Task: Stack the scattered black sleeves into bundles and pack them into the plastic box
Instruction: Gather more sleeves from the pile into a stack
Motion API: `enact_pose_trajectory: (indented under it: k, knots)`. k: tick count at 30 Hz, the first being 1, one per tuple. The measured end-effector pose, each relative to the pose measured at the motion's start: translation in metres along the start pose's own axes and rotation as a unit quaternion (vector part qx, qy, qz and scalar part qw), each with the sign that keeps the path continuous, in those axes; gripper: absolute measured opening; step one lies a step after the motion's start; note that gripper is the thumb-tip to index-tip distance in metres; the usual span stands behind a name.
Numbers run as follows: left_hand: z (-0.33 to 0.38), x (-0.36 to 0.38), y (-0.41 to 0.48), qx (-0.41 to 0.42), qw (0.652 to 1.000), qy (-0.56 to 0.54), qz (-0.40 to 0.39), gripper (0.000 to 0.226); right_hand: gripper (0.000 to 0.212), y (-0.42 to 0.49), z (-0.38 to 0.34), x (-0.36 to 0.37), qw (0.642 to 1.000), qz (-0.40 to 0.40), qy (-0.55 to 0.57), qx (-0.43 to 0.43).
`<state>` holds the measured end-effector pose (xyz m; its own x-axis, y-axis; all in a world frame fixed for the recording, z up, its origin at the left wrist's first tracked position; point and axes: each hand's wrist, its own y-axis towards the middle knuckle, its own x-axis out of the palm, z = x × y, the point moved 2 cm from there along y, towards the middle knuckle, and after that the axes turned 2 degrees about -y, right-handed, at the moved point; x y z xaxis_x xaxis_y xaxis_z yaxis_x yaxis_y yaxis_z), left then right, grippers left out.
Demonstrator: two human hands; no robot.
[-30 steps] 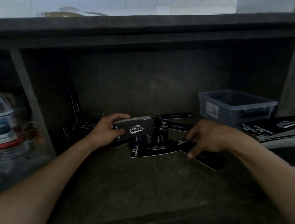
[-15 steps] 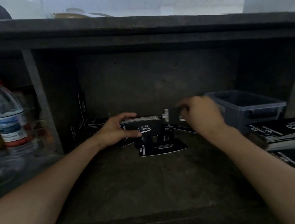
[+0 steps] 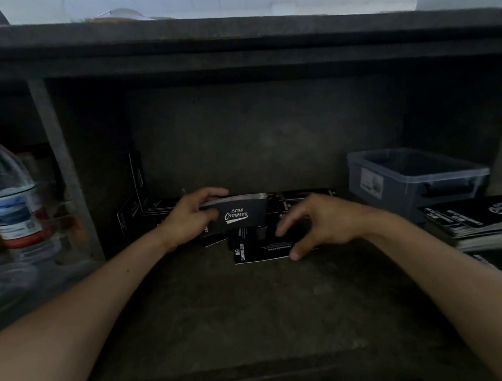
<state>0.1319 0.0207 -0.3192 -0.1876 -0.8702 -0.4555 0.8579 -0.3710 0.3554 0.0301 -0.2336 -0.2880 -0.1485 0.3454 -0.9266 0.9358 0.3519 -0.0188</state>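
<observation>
Centre: your left hand [image 3: 191,216] holds the bundle [image 3: 239,213] on edge, ready for more; your right hand [image 3: 321,224], grip wide, covers a loose sleeve [image 3: 260,251].

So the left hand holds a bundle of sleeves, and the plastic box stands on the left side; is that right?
Not quite: in the head view the plastic box stands on the right side. The left hand does hold the bundle of sleeves.
</observation>
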Motion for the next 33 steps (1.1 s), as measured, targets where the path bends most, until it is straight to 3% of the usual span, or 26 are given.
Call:
enact_pose_trajectory:
  k: [5,8,11,13,15,17,18,20,22,24,33]
  knots:
    - [0.010,0.001,-0.004,-0.017,1.000,-0.014,-0.012,0.049,0.035,-0.009,0.002,0.006,0.998,0.031,-0.037,-0.042]
    - [0.013,-0.001,-0.008,-0.022,0.998,-0.055,-0.026,0.022,0.022,-0.006,-0.004,0.002,0.988,0.108,-0.070,-0.082]
    - [0.013,-0.003,-0.012,-0.018,0.998,-0.042,-0.049,0.049,0.025,0.011,-0.007,-0.007,0.962,0.227,-0.128,-0.077]
    - [0.011,-0.001,-0.012,-0.004,0.999,-0.004,-0.035,0.042,0.022,0.030,-0.007,-0.007,0.956,0.251,-0.134,-0.066]
    - [0.008,0.001,-0.008,0.022,0.999,0.024,-0.016,0.037,0.015,0.050,-0.003,-0.004,0.963,0.264,-0.017,-0.059]
    - [0.003,-0.002,-0.004,0.025,0.999,0.020,0.007,0.036,0.012,0.065,0.009,-0.010,0.942,0.303,0.145,-0.019]
    - [0.001,-0.007,-0.003,0.017,1.000,0.007,0.024,0.037,0.015,0.072,0.017,-0.015,0.930,0.325,0.173,0.009]
    - [0.001,-0.018,-0.001,-0.001,0.998,-0.015,0.067,0.039,0.026,0.081,0.033,-0.017,0.949,0.286,0.120,0.058]
    - [0.001,-0.026,0.002,-0.027,0.993,-0.034,0.106,0.043,0.037,0.088,0.041,-0.001,0.983,0.163,0.037,0.072]
    - [0.000,-0.028,0.003,-0.047,0.992,-0.031,0.116,0.044,0.041,0.091,0.047,0.018,0.992,0.088,-0.035,0.080]
    - [-0.007,-0.024,0.004,-0.059,0.991,-0.014,0.120,0.049,0.028,0.058,0.040,-0.008,0.992,0.083,-0.051,0.083]
